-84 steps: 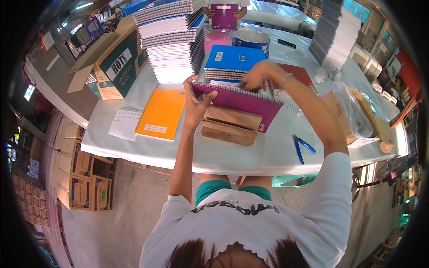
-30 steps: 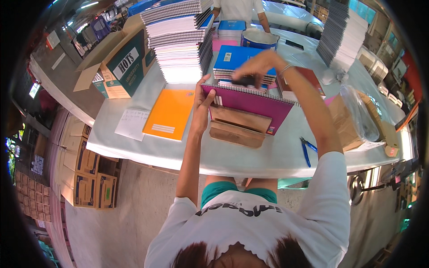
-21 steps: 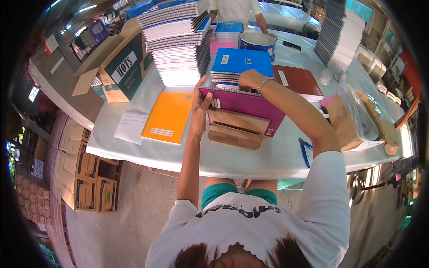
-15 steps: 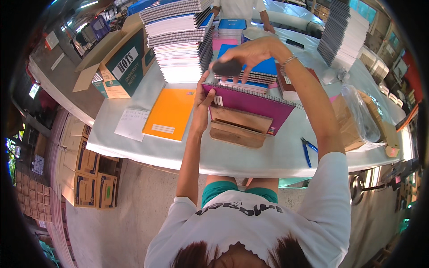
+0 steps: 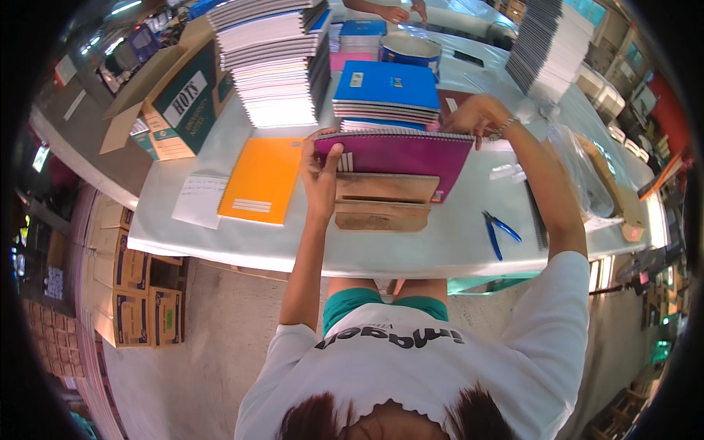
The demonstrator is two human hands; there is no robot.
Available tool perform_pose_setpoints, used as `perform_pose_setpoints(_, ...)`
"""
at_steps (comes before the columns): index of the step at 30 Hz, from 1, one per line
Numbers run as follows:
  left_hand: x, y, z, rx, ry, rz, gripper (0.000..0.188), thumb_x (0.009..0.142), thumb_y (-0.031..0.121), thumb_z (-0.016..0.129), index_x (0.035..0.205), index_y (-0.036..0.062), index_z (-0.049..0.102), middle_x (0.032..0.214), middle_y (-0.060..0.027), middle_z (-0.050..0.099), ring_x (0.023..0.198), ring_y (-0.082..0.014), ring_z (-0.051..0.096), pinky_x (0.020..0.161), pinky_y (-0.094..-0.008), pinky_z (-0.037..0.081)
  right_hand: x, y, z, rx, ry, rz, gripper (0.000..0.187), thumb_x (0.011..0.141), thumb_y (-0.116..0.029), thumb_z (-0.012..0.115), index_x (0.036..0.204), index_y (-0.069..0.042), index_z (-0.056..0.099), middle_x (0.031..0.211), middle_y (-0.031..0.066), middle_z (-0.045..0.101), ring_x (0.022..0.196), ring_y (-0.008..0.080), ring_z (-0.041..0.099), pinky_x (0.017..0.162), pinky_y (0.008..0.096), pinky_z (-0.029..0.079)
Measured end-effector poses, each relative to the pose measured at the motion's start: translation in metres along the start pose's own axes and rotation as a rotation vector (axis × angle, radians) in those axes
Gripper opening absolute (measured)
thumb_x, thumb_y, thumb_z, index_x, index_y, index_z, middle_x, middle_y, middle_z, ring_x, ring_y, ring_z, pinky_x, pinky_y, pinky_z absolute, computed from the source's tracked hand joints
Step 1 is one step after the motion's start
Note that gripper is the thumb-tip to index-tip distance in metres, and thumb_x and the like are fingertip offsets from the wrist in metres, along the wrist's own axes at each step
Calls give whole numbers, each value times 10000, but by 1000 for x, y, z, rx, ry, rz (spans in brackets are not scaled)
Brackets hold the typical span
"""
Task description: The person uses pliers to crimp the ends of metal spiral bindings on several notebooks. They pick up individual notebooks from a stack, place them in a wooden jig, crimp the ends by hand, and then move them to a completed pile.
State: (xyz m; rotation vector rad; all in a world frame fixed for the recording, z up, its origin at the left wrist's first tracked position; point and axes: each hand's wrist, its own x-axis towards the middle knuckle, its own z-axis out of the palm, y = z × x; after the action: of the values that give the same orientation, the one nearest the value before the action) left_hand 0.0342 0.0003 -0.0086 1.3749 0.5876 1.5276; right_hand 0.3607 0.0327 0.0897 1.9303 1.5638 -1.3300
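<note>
A purple spiral notebook [image 5: 396,155] stands upright in a slotted wooden block [image 5: 385,207], with its wire coil along the top. My left hand [image 5: 319,165] grips the notebook's left upper corner, thumb on the front cover and fingers behind. At the right end of the coil, my right hand [image 5: 478,117] is bent down with its fingers closed on the wire coil's end; the fingertips are partly hidden. Behind the notebook lies a stack of blue-covered notebooks [image 5: 389,84]. Blue-handled cutters [image 5: 502,233] lie on the table to the right of the block.
An orange notebook [image 5: 262,180] and a handwritten sheet [image 5: 199,198] lie at left, near an open carton [image 5: 172,110]. Tall notebook stacks [image 5: 275,88] rise behind. A blue tub [image 5: 411,51] and another person's hands [image 5: 396,13] are across the table. A plastic-lined box [image 5: 612,183] stands right.
My right hand has moved from above the coil's left part to its right end. My left hand keeps its hold on the notebook. The other person's hands have come together.
</note>
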Motion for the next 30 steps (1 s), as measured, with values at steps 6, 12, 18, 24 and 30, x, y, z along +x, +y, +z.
perform_pose_setpoints(6, -43, 15, 25, 111, 92, -57, 337, 914, 153, 657, 1203, 18, 550, 1107, -67, 561, 999, -115, 522, 887, -267, 427, 46, 147, 86, -317, 722, -402, 770, 851, -409, 665, 1430, 1, 366, 1372, 234, 484, 1276, 401, 445, 1082, 453, 335)
perform_pose_setpoints(12, -45, 46, 10, 210, 62, -11, 285, 902, 160, 677, 1135, 11, 608, 1092, -97, 622, 985, -131, 570, 865, -254, 457, 7, 135, 252, -10, 1118, 87, 712, 822, -468, 684, 1352, -68, 428, 1341, 245, 453, 1242, 475, 403, 965, 627, 343)
perform_pose_setpoints(18, -35, 57, 8, 313, -7, -58, 178, 879, 118, 694, 987, -24, 680, 868, -76, 693, 769, -125, 634, 752, -259, 510, 3, 120, 284, 136, 1355, -43, 388, 898, -203, 621, 1221, -19, 507, 1094, 195, 530, 1025, 385, 508, 862, 525, 411)
perform_pose_setpoints(24, -39, 55, -3, 376, -67, -34, 189, 897, 90, 677, 1064, -1, 676, 956, -40, 683, 847, -84, 620, 776, -229, 499, -47, -48, 261, 563, 1346, -663, 347, 819, -113, 721, 1116, -6, 578, 1038, 146, 593, 951, 269, 607, 837, 381, 490)
perform_pose_setpoints(30, -40, 60, -2, 365, -107, -52, 216, 860, -30, 645, 1073, -11, 673, 1008, -68, 699, 917, -121, 658, 824, -256, 519, -41, -133, 261, 355, 1488, -1061, 364, 754, -91, 765, 1067, -28, 591, 988, 129, 595, 764, 264, 649, 624, 328, 533)
